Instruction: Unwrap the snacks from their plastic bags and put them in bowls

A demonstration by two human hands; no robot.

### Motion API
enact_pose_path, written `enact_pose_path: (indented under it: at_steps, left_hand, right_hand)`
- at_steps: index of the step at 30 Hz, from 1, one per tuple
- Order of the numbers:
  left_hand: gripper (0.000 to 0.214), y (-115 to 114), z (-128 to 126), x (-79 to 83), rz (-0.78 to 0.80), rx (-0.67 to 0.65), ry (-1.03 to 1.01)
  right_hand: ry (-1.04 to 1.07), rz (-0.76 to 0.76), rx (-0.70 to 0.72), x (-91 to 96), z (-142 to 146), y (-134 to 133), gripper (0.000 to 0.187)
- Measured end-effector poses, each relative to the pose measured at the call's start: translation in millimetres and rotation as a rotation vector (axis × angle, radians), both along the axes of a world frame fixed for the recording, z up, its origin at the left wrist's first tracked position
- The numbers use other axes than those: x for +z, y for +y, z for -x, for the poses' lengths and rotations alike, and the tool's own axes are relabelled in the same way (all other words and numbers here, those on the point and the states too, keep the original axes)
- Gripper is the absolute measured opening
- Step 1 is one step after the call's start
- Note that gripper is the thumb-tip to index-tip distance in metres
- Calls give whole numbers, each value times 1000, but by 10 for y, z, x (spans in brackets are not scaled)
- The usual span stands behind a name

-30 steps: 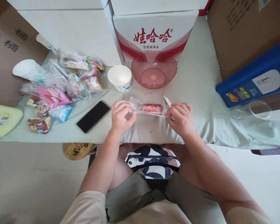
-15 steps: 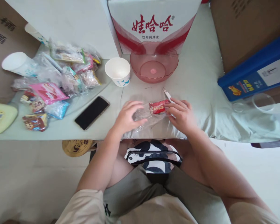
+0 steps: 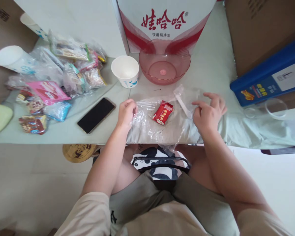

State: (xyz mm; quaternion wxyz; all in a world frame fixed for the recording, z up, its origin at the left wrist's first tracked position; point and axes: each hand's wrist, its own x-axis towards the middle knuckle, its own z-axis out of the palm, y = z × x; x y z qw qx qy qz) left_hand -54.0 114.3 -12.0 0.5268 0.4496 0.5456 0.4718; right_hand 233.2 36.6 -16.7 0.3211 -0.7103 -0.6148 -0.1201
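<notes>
A sheet of clear plastic film (image 3: 145, 109) lies spread on the cloth in front of me. My left hand (image 3: 127, 112) is closed, pinching the film's left edge. Beside its right edge is my right hand (image 3: 210, 113), its fingers apart and stretched out; whether they touch the film is hard to tell. A small red snack packet (image 3: 163, 112) rests between my hands, seemingly on or under the film. To its right lies a slim white stick-like tool (image 3: 183, 104), partly veiled by the plastic; its exact kind is unclear.
A pink ribbed bowl (image 3: 163, 77) and a white paper cup (image 3: 125, 73) stand behind the film. On the left are a phone (image 3: 96, 115) and a heap of wrapped snacks (image 3: 49, 91). A blue box (image 3: 263, 82) and a clear plastic cup (image 3: 276, 108) are at right.
The film has been spread wider. My left hand has closed on its edge, and my right hand has moved right, off the red packet. The view has shifted slightly.
</notes>
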Motion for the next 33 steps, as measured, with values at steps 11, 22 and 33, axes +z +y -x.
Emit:
enact_pose_path:
  at_steps: [11,22,33]
  left_hand:
    - [13,-107,-235,-10,-74,-300,264]
    - [28,-132,-218,229,445,-224,-550]
    - [6,-32,-182,173,472,154,-497]
  right_hand:
    - [116,290,497,-5,605,-23,52]
    - [278,300,431,-82,536,62,52]
    - [500,-72,350,183,360,-7,41]
